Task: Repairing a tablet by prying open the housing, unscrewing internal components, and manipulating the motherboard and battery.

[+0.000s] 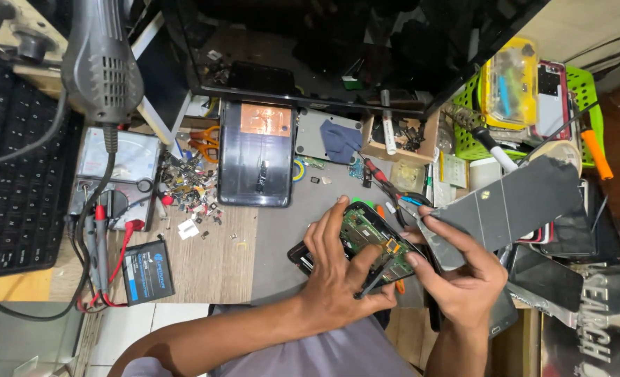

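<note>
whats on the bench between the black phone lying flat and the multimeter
In the head view, a heap of small loose parts lies between the black phone and the multimeter, with orange-handled scissors just above.

A wooden workbench (205, 265) carried a grey mat (282, 230). At left lay a multimeter (118, 178) and phone battery (148, 271); farther off, a black phone back (255, 155) and scattered small parts (191, 185).

analog multimeter (118, 178) with red probes, loose battery (148, 271), orange scissors (204, 142), black keyboard (13, 181)
</note>
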